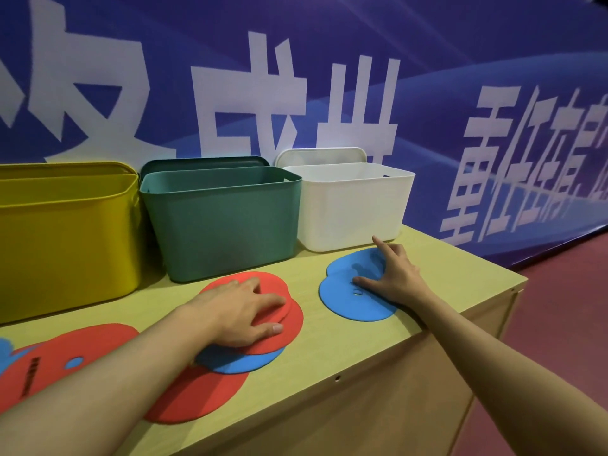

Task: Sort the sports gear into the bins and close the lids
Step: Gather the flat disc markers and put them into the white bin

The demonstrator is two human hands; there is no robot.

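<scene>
The yellow bin (65, 232) runs off the left edge of the frame, and at lower left a red disc (49, 360) and a blue disc (4, 352) are also cut by that edge. The left hand (237, 311) covers part of the red discs (279, 291) at centre, which hide most of a blue disc (243, 363). The bins' insides cannot be seen. The green lid (204, 162) and white lid (320, 156) stand mostly hidden behind their bins.

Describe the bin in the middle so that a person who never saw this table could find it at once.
Three open bins stand in a row at the back of the wooden table, against the blue banner. The middle bin stands between the yellow bin on the left and the white bin on the right. It alone is dark green, and its green lid leans behind it.
</scene>
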